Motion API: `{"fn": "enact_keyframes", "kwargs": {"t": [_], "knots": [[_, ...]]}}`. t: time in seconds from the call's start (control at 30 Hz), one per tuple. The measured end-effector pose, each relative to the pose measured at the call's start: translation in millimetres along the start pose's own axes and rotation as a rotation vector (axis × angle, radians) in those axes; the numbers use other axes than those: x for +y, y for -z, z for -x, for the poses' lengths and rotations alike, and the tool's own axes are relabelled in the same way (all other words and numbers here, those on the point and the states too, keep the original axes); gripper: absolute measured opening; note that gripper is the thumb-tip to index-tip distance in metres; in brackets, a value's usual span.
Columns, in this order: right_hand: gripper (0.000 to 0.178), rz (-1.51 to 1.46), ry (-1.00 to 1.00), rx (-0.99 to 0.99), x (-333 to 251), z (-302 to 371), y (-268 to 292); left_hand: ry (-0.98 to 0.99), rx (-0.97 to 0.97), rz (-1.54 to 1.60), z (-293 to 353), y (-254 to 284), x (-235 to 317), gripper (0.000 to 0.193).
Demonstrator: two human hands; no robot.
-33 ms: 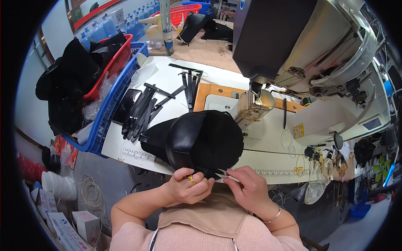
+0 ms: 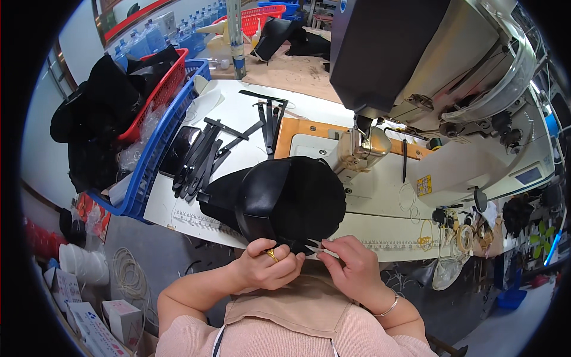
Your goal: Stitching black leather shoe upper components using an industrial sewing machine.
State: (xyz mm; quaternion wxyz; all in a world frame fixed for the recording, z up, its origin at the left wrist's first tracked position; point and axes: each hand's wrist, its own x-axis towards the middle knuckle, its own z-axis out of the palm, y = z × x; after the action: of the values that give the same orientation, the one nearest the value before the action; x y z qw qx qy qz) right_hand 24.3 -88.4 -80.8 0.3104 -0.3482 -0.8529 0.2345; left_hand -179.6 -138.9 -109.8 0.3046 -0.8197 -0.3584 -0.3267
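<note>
A black piece (image 2: 306, 199), soft and matte with a smooth leather-like band across it, lies at the front edge of the sewing table; I cannot tell its exact kind. My left hand (image 2: 273, 265), with a gold ring, has its fingers closed on the near edge of this piece. In my right hand (image 2: 354, 268) are small metal thread snips (image 2: 322, 247), pinched between thumb and fingers. Their two pointed blades are apart at the piece's near edge, close to my left fingertips. What lies between the blades is too small to make out.
A sewing machine (image 2: 363, 149) stands just beyond the piece, to the right. Black straps (image 2: 205, 157) and a phone (image 2: 180, 152) lie to the left. Further left, a blue basket (image 2: 140, 187) and a red basket (image 2: 169, 89) carry black pieces. A ruler strip (image 2: 392, 244) runs along the front edge.
</note>
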Motion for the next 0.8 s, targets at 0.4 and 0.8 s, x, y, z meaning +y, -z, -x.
{"fn": "enact_keyframes", "kwargs": {"t": [0.4, 0.8], "knots": [[0.020, 0.013, 0.011, -0.005, -3, -6, 1, 0.027, -0.011, -0.018, -2, 3, -3, 0.005], [0.018, 0.050, 0.081, -0.017, -10, -21, -7, -0.002, -0.008, -0.036, 2, -2, -1, 0.006]]}}
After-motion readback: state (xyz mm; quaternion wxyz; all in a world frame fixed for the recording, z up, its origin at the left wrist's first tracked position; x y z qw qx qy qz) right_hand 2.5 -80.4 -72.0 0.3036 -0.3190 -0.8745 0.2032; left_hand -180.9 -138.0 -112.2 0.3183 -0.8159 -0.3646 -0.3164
